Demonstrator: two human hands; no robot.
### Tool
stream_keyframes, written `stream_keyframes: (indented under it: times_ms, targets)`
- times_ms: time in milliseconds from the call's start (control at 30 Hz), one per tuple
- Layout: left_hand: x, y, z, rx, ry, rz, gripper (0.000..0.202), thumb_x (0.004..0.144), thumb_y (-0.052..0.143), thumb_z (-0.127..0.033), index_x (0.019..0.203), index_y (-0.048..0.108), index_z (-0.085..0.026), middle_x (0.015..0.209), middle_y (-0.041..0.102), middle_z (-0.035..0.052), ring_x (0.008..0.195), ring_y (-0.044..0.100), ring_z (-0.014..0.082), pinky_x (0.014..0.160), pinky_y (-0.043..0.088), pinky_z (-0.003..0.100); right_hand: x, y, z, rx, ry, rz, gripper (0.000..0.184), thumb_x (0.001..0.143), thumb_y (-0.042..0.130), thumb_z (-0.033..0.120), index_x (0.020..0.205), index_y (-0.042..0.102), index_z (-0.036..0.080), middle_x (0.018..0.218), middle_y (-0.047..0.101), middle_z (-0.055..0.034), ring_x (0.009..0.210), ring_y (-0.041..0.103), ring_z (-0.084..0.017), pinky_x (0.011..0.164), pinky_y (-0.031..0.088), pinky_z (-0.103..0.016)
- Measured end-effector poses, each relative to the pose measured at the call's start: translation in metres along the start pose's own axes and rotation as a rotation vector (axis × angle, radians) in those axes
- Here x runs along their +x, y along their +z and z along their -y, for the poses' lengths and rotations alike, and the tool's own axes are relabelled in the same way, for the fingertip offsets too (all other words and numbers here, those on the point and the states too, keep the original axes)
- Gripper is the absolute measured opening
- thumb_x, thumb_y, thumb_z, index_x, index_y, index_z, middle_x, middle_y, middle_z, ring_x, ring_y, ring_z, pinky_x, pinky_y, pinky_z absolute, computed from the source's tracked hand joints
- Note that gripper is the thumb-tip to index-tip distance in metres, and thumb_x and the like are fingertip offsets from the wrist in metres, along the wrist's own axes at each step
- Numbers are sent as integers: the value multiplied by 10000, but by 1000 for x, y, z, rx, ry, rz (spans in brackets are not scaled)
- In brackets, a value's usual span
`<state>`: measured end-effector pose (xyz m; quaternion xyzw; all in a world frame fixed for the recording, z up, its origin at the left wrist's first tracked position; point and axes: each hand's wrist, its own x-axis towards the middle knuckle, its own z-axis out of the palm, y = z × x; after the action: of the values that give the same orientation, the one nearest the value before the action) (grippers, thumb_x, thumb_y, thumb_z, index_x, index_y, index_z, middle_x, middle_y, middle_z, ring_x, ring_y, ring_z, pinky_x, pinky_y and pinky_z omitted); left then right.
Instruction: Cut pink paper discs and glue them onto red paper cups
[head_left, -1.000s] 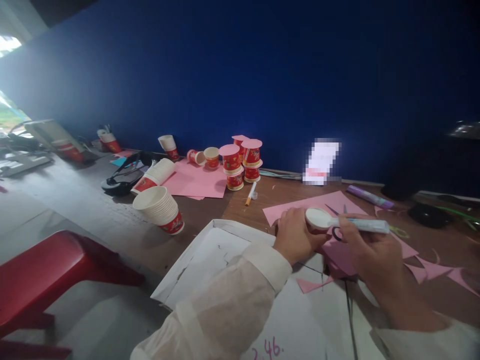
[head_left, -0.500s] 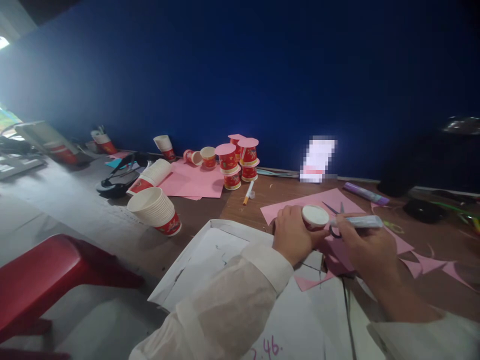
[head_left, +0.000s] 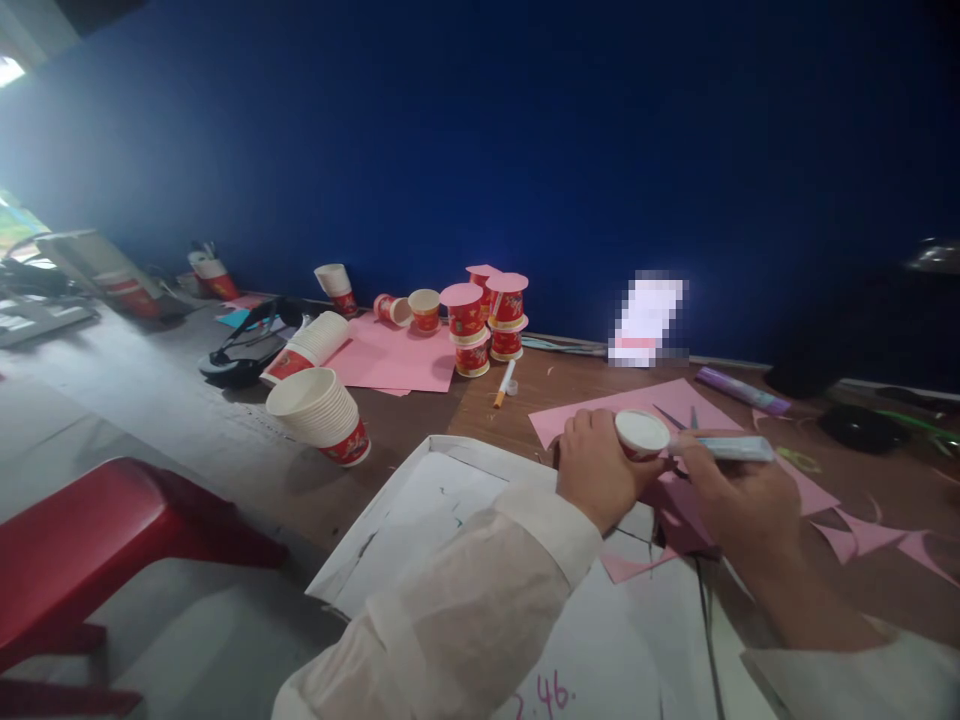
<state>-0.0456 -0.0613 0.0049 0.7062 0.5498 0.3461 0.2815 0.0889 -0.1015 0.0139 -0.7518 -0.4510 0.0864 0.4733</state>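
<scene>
My left hand [head_left: 600, 470] is wrapped round a red paper cup [head_left: 643, 432], whose round white end faces up. In my right hand [head_left: 750, 505] is a clear glue tube [head_left: 731, 447], held level like a pen. The tube's tip points left and meets the right edge of the cup's white end; I cannot tell whether it touches. Just behind the hands, scissors [head_left: 691, 415] lie with their blades showing on a pink paper sheet [head_left: 570, 410]. My right hand hides most of their handles.
Red cups with pink paper discs [head_left: 463, 312] stand stacked near the blue wall. Left of them are nested paper cups [head_left: 322, 415] and pink sheets [head_left: 420, 365]. A purple tube [head_left: 742, 390], a small orange-and-white tube [head_left: 504, 385] and pink scraps [head_left: 870, 535] lie about. A white box lid [head_left: 420, 500] sits in front.
The whole view has shifted slightly, putting things a little further right. Both hands keep their holds, and my right hand now covers more of the scissors' handles.
</scene>
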Motion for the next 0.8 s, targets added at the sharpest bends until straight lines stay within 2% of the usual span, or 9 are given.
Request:
stream_keyframes:
  times_ms: [100,233,300,400,500,633,733,800]
  targets:
    - [0,1,0,3,-19,-4,567,743,830,-640,1054,605,-223,1163,676,130,1164,614,339,970,500,456,-1,-1,-2,59,20,-13,297,791,636,515,800,730,234,871,763,-102,986,720,-373,927,519,-513]
    - [2,4,1,16,-17,-20,593,702,867,-625,1053,609,-222,1141,677,123,1145,626,338,967,503,448,-9,-2,-1,218,-61,-26,276,841,679,513,901,725,248,946,770,-85,945,729,-336,870,554,-473]
    - [3,4,1,27,-14,-11,582,716,859,-606,1069,612,-214,1150,676,131,1149,623,347,960,505,455,-13,-1,-1,180,-162,-9,265,864,659,503,920,727,253,973,773,-83,950,727,-324,867,558,-467]
    - [3,4,1,55,-15,10,518,764,828,-544,1085,614,-199,1164,674,146,1162,614,356,957,502,465,-14,1,-1,68,-314,-54,280,860,627,492,883,732,234,956,777,-92,924,724,-302,861,558,-447]
    - [3,6,1,61,-6,3,505,767,827,-517,1092,613,-195,1161,673,145,1165,612,351,963,496,459,-13,3,0,5,-356,-107,287,850,620,492,877,725,226,943,776,-96,850,715,-280,798,556,-429]
    - [2,8,4,34,-7,-17,542,731,855,-575,1058,614,-217,1139,670,125,1153,617,342,964,497,451,-10,2,-1,9,-280,-103,289,836,619,497,874,726,231,939,767,-95,849,709,-282,783,547,-417]
    - [1,5,3,-15,-10,-18,571,707,872,-614,1033,616,-221,1150,670,120,1153,619,334,989,491,458,0,-2,-8,79,-87,-140,255,777,690,472,818,724,223,847,749,-78,873,707,-292,828,533,-416]
    - [-1,2,1,-49,-11,-14,568,707,873,-622,1017,619,-219,1162,671,124,1152,620,333,995,490,466,11,-6,-16,123,46,-173,267,762,725,478,788,710,213,742,710,-64,793,693,-282,781,532,-425]
